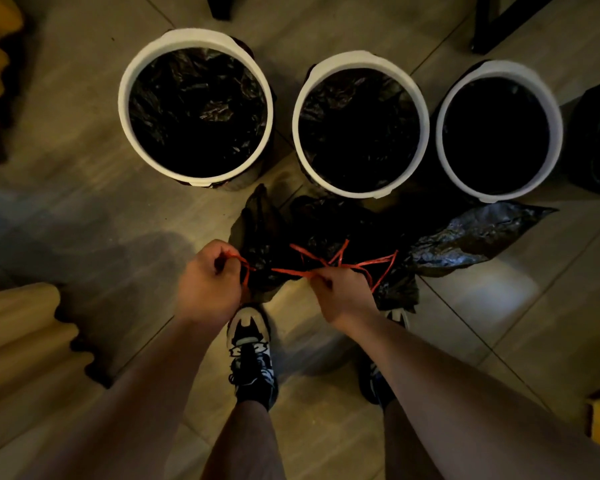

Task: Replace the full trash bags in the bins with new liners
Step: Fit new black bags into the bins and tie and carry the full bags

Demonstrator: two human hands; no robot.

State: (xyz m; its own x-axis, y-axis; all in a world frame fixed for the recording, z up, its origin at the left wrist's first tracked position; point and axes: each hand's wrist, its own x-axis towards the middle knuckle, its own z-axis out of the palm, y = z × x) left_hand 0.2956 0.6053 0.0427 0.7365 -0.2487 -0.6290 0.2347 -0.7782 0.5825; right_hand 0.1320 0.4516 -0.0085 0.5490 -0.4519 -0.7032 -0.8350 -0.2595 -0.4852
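Head view. Black trash bag [267,244] low between the shoes [248,337] and three white-rimmed, black-lined bins [361,58] standing side by side. Left hand [208,282] and right hand [343,292] each pinch its red drawstring [291,271]. Bare floor [101,220] left of the bag.

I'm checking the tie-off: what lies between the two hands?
In the head view, a red drawstring stretches from the left hand to the right hand, crossing the top of the black trash bag.

White bins [124,105] [297,129] [440,133]: we count three.
Hands [207,285] [343,292]: we've got two, left and right.
Sneakers [249,342] [399,316]: two down there.
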